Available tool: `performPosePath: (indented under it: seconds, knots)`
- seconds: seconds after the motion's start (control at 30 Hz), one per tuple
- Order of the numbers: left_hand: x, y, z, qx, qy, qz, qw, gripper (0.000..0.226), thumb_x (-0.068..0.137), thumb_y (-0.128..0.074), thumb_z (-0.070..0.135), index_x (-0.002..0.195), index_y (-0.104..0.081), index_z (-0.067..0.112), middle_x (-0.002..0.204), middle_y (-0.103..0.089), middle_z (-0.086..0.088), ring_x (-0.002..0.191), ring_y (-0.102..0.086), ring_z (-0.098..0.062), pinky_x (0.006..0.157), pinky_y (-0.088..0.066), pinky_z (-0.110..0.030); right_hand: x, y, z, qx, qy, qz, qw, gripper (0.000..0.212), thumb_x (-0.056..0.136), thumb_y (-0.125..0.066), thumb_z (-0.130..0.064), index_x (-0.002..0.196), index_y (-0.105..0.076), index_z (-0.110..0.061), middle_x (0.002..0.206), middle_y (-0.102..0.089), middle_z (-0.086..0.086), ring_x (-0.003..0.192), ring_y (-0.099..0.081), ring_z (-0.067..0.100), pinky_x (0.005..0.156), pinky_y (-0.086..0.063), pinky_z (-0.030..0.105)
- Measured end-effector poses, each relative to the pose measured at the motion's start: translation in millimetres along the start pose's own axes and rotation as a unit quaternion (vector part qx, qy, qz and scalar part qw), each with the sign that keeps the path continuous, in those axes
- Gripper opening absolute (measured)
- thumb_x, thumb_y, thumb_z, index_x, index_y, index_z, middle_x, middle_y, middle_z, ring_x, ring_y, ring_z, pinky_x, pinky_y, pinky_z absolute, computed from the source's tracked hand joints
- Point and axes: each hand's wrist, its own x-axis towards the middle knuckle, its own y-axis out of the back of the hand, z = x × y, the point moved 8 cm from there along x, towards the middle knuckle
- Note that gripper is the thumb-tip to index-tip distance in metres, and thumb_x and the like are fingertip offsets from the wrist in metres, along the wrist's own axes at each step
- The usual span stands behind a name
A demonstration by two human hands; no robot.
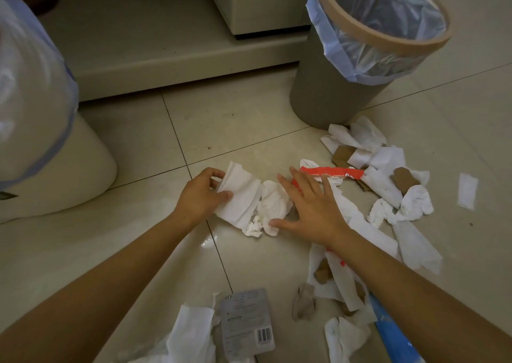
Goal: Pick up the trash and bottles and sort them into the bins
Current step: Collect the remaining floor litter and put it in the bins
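Tiled floor [249,118]; hands among tissues [241,196]

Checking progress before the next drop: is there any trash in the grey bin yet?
No, the grey bin shows only its clear blue-edged liner inside, with tissues lying on the floor beside its base.

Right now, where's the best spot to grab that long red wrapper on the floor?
Probably its far right end, coming from above. The red wrapper lies flat across white tissues, and the right hand already covers its left end, so the right end is the bare part. Pinch it and lift.
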Motion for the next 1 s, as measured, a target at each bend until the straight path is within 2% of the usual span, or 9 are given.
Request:
performPosePath:
  seconds: [0.1,0.2,0.3,0.47,0.53,0.67,0.8,0.9,1.0]
  knots:
    - [0,3,-2,0.0,-0.001,0.005,1.0,0.034,0.081,-0.069,0.02,0.109,-0.052,0.028,0.09,-0.056,0.011,0.082,-0.056,-0.009,0.078,-0.052,-0.035,-9,1,-16,0.079,-0.036,0.013,0.996,0.11,0.064,-0.041,-0.089,0.148,0.008,-0.038,0.16,0.008,-0.001,0.146,0.0,0.021,0.117,-0.002,0.044]
    - [-1,9,-6,-0.003,0.0,0.017,1.0,0.034,0.081,-0.07,0.02,0.11,-0.053,0.027,0.089,-0.056,0.01,0.082,-0.055,-0.008,0.078,-0.051,-0.035,-13,-16,-41,0.055,-0.037,-0.011,0.998,0.112,0.064,-0.044,-0.088,0.148,0.01,-0.035,0.159,0.013,0.005,0.146,0.0,0.028,0.116,-0.005,0.045]
    - [-3,11,-9,0.003,-0.003,0.017,1.0,0.035,0.081,-0.07,0.02,0.111,-0.053,0.027,0.09,-0.056,0.008,0.086,-0.057,-0.014,0.079,-0.051,-0.037,-9,-28,-54,0.032,-0.044,-0.016,0.998,0.096,0.077,-0.05,-0.071,0.149,0.0,-0.033,0.159,0.008,0.01,0.144,-0.007,0.034,0.113,-0.015,0.049]
    - [-9,18,-11,0.081,-0.04,0.019,0.996,0.035,0.083,-0.068,0.023,0.114,-0.054,0.03,0.099,-0.059,0.007,0.085,-0.056,-0.012,0.067,-0.048,-0.026,-2,-24,-61,0.0,-0.031,0.024,0.999,0.058,0.086,-0.053,-0.044,0.14,-0.037,-0.029,0.148,-0.032,0.015,0.125,-0.042,0.039,0.094,-0.04,0.048]
    - [-12,22,-11,0.106,-0.056,0.025,0.992,0.034,0.083,-0.068,0.024,0.113,-0.055,0.032,0.1,-0.061,0.008,0.081,-0.057,-0.01,0.064,-0.046,-0.023,-3,-19,-62,-0.002,-0.018,0.032,0.999,0.05,0.087,-0.052,-0.036,0.135,-0.043,-0.026,0.142,-0.04,0.012,0.115,-0.049,0.035,0.085,-0.044,0.043]
    - [-24,32,-3,0.143,-0.101,0.04,0.984,0.033,0.085,-0.064,0.021,0.112,-0.056,0.037,0.101,-0.063,0.011,0.082,-0.058,-0.009,0.07,-0.052,-0.029,-5,-11,-70,-0.012,0.012,0.041,0.999,0.043,0.09,-0.05,-0.024,0.132,-0.049,-0.022,0.135,-0.048,0.012,0.104,-0.056,0.034,0.073,-0.046,0.038]
    - [-43,47,13,0.215,-0.165,0.071,0.96,0.034,0.088,-0.057,0.017,0.116,-0.055,0.037,0.103,-0.064,0.011,0.084,-0.06,-0.011,0.071,-0.053,-0.031,-8,-4,-83,-0.013,0.038,0.023,0.999,0.039,0.074,-0.071,-0.021,0.113,-0.064,-0.02,0.113,-0.062,0.014,0.079,-0.063,0.034,0.048,-0.047,0.035]
    - [-60,64,25,0.271,-0.222,0.101,0.931,0.033,0.089,-0.055,0.015,0.117,-0.056,0.033,0.106,-0.065,0.009,0.085,-0.062,-0.016,0.067,-0.053,-0.034,-9,13,-95,-0.026,0.068,0.068,0.995,0.046,0.054,-0.085,-0.018,0.097,-0.068,-0.02,0.098,-0.066,0.011,0.057,-0.06,0.026,0.036,-0.042,0.027]
    - [-83,82,39,0.332,-0.291,0.128,0.888,0.039,0.084,-0.063,0.011,0.116,-0.053,0.031,0.104,-0.065,0.002,0.071,-0.063,-0.022,0.051,-0.051,-0.031,-10,45,-111,0.0,0.098,0.112,0.989,0.051,0.057,-0.084,-0.015,0.103,-0.063,-0.022,0.109,-0.063,0.01,0.065,-0.06,0.026,0.039,-0.047,0.028]
